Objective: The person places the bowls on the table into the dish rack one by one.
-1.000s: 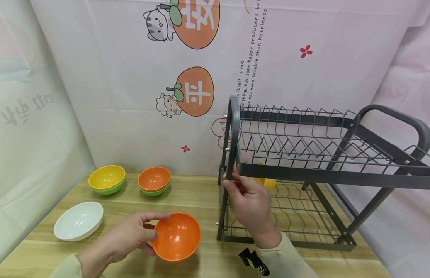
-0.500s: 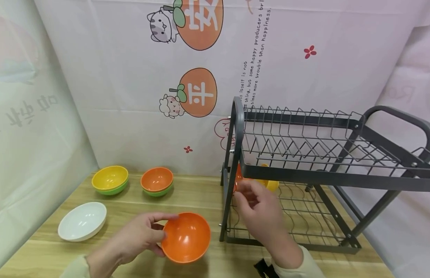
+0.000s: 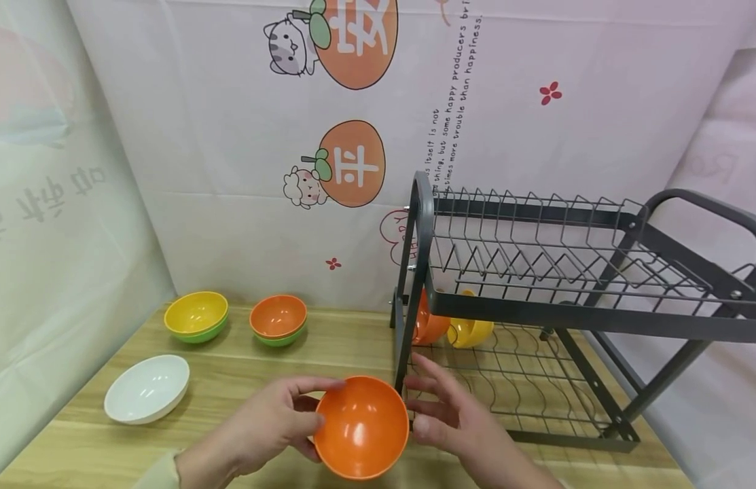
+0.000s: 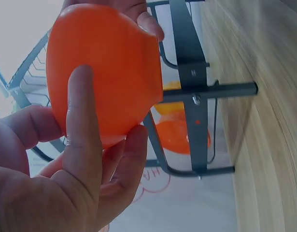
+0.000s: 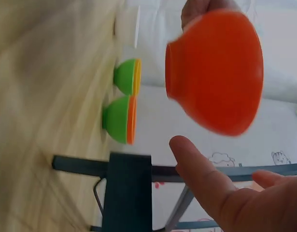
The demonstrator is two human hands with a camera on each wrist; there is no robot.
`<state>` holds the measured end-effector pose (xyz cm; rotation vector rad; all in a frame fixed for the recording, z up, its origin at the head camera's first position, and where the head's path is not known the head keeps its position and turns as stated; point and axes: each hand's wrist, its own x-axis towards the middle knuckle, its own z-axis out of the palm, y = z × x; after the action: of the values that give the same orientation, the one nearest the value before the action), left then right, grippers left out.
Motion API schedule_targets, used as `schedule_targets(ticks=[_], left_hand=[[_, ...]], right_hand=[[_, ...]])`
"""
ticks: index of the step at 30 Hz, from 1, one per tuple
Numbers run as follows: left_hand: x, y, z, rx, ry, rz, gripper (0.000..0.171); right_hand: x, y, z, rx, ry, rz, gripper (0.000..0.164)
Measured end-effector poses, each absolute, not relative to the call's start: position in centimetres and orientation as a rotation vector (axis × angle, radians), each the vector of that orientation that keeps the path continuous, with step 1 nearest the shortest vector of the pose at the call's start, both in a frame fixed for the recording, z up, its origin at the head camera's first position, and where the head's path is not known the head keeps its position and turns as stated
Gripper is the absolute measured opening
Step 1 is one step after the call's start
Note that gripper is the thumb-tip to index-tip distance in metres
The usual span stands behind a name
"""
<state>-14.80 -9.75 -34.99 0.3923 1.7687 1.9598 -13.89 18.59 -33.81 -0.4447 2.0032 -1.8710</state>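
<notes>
An orange bowl (image 3: pixel 361 429) is held above the table by my left hand (image 3: pixel 284 422), its thumb over the rim and its fingers along the outside. The left wrist view shows those fingers spread against the bowl's outer wall (image 4: pixel 107 63). At the bowl's right side is my right hand (image 3: pixel 454 424), fingers extended and slightly bent; in the right wrist view a gap shows between its fingertips and the bowl (image 5: pixel 218 72). Behind the right hand, an orange bowl (image 3: pixel 431 324) and a yellow bowl (image 3: pixel 469 331) stand on edge in the lower tier of the rack.
The dark two-tier dish rack (image 3: pixel 573 319) takes up the right side of the wooden table (image 3: pixel 341 339). At the back left are two stacks, a yellow bowl (image 3: pixel 196 311) on a green one and an orange bowl (image 3: pixel 278 316) on a green one. A white bowl (image 3: pixel 148 389) sits nearer.
My right hand has let go in the rack and drawn back down toward the front. My left hand has carried the orange bowl rightward to meet it.
</notes>
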Motion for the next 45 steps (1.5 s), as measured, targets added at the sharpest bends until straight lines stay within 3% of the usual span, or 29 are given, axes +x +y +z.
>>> schedule_targets(ticks=[13,33,39,45], left_hand=[[-14.2,-7.0,-34.7,0.358,1.712,2.027,0.051],[-14.3,-4.1,-34.6,0.376,1.579,2.087,0.051],[-15.7,-3.3,-34.7,0.637,1.984,2.075,0.050],[-18.7,-2.3,-35.6,1.028,2.498,1.940,0.069]], right_hand=[[-13.4,19.7,-35.0,-0.418,1.471,-2.011,0.061],[-13.2,23.0,-36.1,-0.383,1.330,-2.155,0.057],[-14.4,25.6,-35.7,-0.486,1.253,-2.134,0.052],[-15.7,28.8,-35.1,-0.534,1.269,-2.110,0.052]])
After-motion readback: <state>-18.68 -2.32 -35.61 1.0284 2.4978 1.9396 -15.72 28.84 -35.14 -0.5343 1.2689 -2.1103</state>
